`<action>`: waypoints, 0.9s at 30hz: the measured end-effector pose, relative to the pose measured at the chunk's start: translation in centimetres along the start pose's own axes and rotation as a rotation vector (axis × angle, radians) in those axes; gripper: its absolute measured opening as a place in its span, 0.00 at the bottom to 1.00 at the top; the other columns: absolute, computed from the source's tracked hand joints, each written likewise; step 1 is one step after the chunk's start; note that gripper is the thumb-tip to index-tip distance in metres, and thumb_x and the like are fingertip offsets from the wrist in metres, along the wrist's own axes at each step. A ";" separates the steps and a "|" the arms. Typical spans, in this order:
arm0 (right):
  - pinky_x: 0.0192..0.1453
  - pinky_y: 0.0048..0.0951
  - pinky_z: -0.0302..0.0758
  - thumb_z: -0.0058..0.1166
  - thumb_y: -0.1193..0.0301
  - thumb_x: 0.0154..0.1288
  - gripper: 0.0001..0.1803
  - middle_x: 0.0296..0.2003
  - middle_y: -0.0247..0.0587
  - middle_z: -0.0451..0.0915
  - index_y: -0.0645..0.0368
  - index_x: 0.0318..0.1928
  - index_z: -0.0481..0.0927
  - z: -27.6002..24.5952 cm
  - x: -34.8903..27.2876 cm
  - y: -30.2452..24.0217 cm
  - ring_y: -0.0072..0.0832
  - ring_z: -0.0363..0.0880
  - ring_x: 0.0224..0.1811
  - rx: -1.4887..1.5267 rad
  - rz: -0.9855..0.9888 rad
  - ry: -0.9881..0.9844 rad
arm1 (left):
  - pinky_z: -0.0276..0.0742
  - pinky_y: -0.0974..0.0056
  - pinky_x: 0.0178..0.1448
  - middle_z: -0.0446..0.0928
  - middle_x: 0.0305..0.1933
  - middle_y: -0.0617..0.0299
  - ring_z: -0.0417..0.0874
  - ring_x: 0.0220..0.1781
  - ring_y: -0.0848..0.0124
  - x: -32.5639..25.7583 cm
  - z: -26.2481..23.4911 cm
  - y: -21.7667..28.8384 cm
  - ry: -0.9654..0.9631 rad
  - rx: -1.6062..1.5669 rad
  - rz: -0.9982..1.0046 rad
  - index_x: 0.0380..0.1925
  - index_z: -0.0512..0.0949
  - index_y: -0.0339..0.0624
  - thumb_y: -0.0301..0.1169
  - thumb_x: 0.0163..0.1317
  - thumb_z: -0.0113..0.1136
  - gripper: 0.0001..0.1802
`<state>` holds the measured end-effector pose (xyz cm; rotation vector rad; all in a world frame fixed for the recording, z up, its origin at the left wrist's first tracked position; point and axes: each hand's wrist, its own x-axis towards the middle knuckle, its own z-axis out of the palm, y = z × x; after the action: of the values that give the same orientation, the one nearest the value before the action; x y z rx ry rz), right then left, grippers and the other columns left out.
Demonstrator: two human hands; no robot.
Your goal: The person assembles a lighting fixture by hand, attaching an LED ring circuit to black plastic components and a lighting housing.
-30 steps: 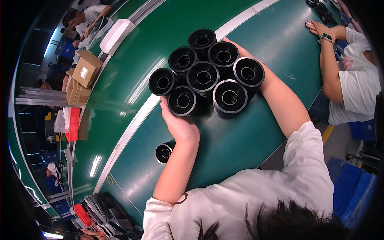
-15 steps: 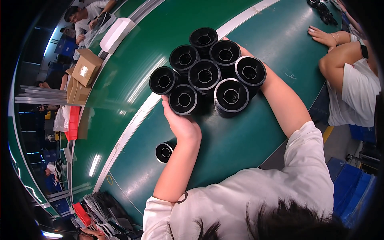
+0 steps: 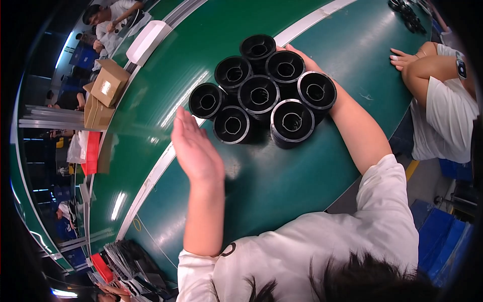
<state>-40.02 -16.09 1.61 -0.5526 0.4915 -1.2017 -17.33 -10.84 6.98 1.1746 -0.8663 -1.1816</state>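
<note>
My left hand (image 3: 197, 151) is lifted off the green worktop (image 3: 282, 181), flat and fully spread, fingers straight and together, palm turned toward the right. It grips nothing and touches nothing; it hangs just near and left of the cluster of black cylinders (image 3: 261, 95), close to the nearest-left one (image 3: 231, 125) but apart from it.

My right hand (image 3: 302, 59) lies at the far right side of the cluster, fingers stretched out flat against the far cylinders; most of the hand is hidden behind them, so I see only the fingers and the back of the wrist. It is not closed around any single piece; it presses the side of the group, and my forearm runs along the right edge of the two silver-rimmed cylinders (image 3: 304, 108).

The cylinders stand upright, open ends up, packed touching one another: seven in all, one in the middle and the rest ringed about it, in the middle of the worktop.

Far left, beyond the pale strip in the worktop, brown cardboard boxes (image 3: 103, 93) sit stacked, and a white tray (image 3: 147, 41) lies farther off. At the right another person's arm (image 3: 427, 63) rests on the worktop edge, well apart from my cluster.
</note>
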 end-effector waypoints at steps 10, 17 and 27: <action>0.58 0.31 0.70 0.35 0.55 0.69 0.25 0.53 0.38 0.73 0.56 0.59 0.66 1.2 -0.6 -0.1 0.27 0.72 0.54 -0.036 -0.023 0.023 | 0.59 0.59 0.63 0.73 0.55 0.58 0.69 0.59 0.65 7.3 -2.8 -0.1 -0.606 0.230 -0.133 0.55 0.69 0.36 0.61 0.64 0.25 0.41; 0.62 0.35 0.67 0.33 0.51 0.68 0.29 0.57 0.39 0.68 0.56 0.63 0.60 1.1 -1.2 -0.6 0.31 0.68 0.58 0.013 -0.001 -0.045 | 0.58 0.60 0.66 0.67 0.60 0.52 0.67 0.62 0.64 7.8 -3.2 -1.8 -0.878 0.141 0.132 0.61 0.59 0.37 0.68 0.44 0.56 0.54; 0.60 0.33 0.69 0.29 0.49 0.68 0.32 0.56 0.41 0.69 0.58 0.63 0.59 -0.4 -0.5 -1.4 0.29 0.70 0.56 -0.148 -0.077 -0.019 | 0.58 0.60 0.66 0.66 0.59 0.53 0.67 0.62 0.64 7.6 -2.5 -3.2 -0.937 0.041 0.219 0.61 0.58 0.39 0.36 0.37 0.74 0.50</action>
<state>-41.43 -16.05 2.29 -0.7148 0.5500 -1.2385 -14.12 -17.67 2.78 0.4834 -1.6676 -1.5385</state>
